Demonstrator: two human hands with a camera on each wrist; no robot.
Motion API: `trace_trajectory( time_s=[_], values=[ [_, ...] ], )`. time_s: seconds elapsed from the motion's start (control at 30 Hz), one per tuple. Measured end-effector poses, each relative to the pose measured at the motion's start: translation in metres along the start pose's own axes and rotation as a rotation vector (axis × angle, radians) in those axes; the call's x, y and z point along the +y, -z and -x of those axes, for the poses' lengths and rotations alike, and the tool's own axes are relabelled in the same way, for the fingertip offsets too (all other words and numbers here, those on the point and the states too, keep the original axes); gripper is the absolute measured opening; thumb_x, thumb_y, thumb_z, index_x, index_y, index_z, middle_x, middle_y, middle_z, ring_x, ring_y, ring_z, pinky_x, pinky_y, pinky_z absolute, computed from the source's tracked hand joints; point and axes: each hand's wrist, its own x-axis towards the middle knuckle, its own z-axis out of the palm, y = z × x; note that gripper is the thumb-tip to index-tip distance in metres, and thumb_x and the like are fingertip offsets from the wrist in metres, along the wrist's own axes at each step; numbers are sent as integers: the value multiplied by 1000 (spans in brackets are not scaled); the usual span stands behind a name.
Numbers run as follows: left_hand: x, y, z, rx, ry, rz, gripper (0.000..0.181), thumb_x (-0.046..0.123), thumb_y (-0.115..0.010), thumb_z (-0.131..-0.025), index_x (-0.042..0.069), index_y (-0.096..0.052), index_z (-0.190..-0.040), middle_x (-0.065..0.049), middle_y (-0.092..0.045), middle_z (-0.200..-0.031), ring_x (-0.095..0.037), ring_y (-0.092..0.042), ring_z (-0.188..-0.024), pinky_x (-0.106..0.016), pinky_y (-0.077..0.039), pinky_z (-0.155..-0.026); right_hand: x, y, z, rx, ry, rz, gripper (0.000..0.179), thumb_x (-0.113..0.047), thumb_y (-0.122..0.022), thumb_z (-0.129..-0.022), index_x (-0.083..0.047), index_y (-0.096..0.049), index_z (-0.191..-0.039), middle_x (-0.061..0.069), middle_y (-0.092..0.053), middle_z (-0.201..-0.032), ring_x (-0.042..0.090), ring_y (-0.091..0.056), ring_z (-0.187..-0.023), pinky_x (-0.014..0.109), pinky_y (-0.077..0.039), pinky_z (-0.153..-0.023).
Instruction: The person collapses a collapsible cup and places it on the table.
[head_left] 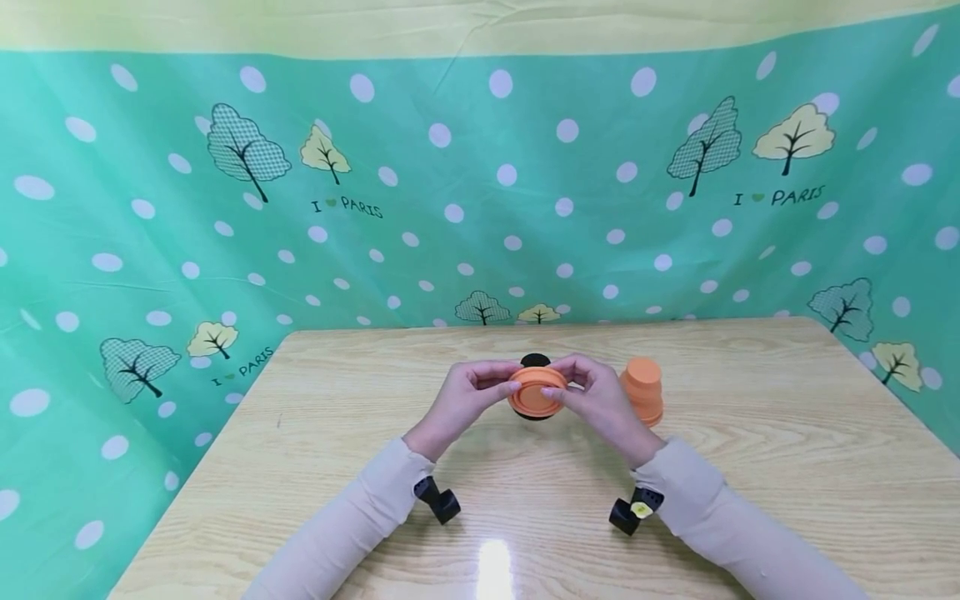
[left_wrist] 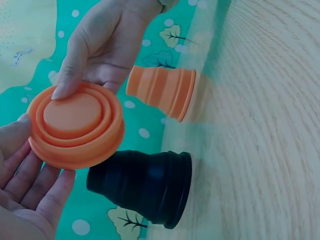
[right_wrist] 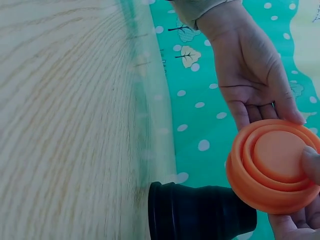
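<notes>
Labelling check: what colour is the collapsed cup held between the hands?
Plain orange; the collapsed cup shows best in the left wrist view.

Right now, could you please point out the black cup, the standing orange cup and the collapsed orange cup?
Black cup (left_wrist: 142,187), left wrist view: side wall.
Standing orange cup (head_left: 643,390), head view: side wall.
Collapsed orange cup (right_wrist: 277,159), right wrist view: round centre.

a makeshift tabletop set — printed curtain (head_left: 420,183), wood-grain table (head_left: 795,433).

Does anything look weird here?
Nothing looks broken or spilled. The round, ringed orange disc between the left hand and right hand looks odd: it's flat, while the stepped orange cup and stepped black cup stand tall.
</notes>
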Motion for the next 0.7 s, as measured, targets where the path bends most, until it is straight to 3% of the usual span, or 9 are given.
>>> trace_trajectory(
  time_s=[0.13,0.5,0.7],
  values=[
    [1,1,1,2,-8,-28,30,18,-69,-87,4,-68,-113,-10,-70,-106,-17,-66,-93,-30,-53,-84,0,0,0,-27,13,-5,29,-8,-73,-82,3,-62,-107,15,-64,-102,12,-62,-91,26,-54,-78],
    [2,-1,4,27,-25,-8,29,9,-70,-84,1,-67,-112,-13,-69,-105,-16,-67,-89,-30,-54,-82,-6,3,1,-49,-49,15,39,-18,-71,-85,3,-60,-115,14,-64,-110,10,-63,-96,23,-52,-83],
    [3,0,5,49,-62,-20,28,10,-71,-84,1,-68,-110,-14,-69,-105,-15,-67,-90,-28,-54,-81,-8,6,0,-65,-87,69,40,-27,-67,-89,-2,-61,-120,12,-63,-116,18,-60,-105,28,-49,-90]
  ],
)
